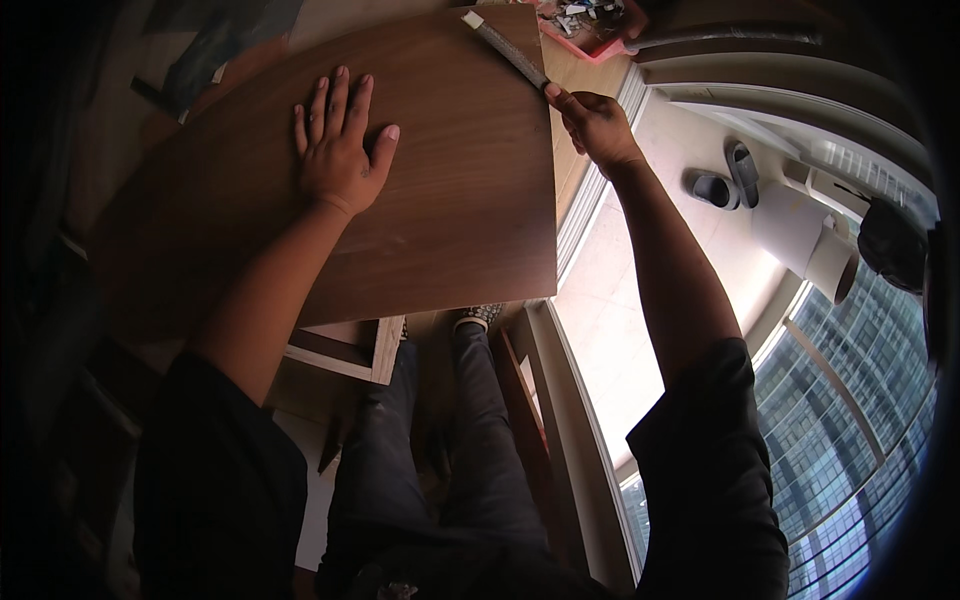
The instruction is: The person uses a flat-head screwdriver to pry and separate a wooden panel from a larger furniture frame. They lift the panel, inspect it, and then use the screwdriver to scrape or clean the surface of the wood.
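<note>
My left hand (341,150) lies flat on a large brown wooden board (450,210), fingers spread and holding nothing. At the board's far right corner, my right hand (596,125) is closed round the near end of a long, narrow grey bar that looks like a flat file (508,55). The file slants up and left across the corner, and its far end is pale. My right thumb points along it, just beside the board's right edge. The part inside my fist is hidden.
A pale wooden frame (383,350) shows under the board's near edge, close to my legs. A pink bin (607,45) of small items stands beyond the far right corner. To the right are a sliding-door track (585,225), grey slippers (714,188), a white cylinder (832,265) and windows.
</note>
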`<state>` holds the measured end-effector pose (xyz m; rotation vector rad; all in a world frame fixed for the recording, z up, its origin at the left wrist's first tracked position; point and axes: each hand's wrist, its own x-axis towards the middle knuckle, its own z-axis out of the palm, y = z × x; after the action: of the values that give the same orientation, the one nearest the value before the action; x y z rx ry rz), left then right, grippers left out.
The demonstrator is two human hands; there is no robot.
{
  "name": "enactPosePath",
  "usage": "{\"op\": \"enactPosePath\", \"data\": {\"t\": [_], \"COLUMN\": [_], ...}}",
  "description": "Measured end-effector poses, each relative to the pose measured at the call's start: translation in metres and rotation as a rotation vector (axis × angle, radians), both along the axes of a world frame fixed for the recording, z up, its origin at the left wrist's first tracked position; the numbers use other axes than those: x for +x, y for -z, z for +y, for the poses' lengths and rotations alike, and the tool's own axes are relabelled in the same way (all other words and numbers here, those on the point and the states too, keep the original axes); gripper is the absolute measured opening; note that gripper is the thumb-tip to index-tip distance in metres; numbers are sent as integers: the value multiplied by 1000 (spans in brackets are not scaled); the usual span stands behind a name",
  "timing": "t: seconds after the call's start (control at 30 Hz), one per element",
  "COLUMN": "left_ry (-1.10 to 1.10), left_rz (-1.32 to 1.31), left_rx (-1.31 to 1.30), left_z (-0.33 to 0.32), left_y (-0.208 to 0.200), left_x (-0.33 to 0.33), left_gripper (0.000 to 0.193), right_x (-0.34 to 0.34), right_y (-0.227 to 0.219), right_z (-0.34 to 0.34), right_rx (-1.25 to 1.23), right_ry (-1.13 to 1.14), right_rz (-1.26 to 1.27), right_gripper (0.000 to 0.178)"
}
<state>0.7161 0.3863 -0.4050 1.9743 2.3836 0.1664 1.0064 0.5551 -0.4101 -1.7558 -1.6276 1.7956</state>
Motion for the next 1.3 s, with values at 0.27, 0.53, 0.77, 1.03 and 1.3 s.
{"op": "enactPosePath", "data": {"t": [0.27,0.53,0.77,1.03,1.3], "left_ry": [-9,32,27,30,17], "left_rz": [-4,7,7,-7,-9], "left_rx": [-21,2,-9,-11,-41], "left_z": [-1,-1,-3,-2,-2], "left_y": [1,2,0,2,3], "left_x": [-2,0,0,0,-2], "left_gripper": [67,68,68,69,72], "right_x": [86,9,25,28,26], "right_y": [20,-16,-33,-32,-37], "right_z": [-48,-24,-69,-70,-46], "right_rx": [-3,-21,160,-1,84], "right_ry": [127,120,-68,99,73], "right_rz": [134,288,101,128,176], "right_gripper": [50,35,41,35,28]}}
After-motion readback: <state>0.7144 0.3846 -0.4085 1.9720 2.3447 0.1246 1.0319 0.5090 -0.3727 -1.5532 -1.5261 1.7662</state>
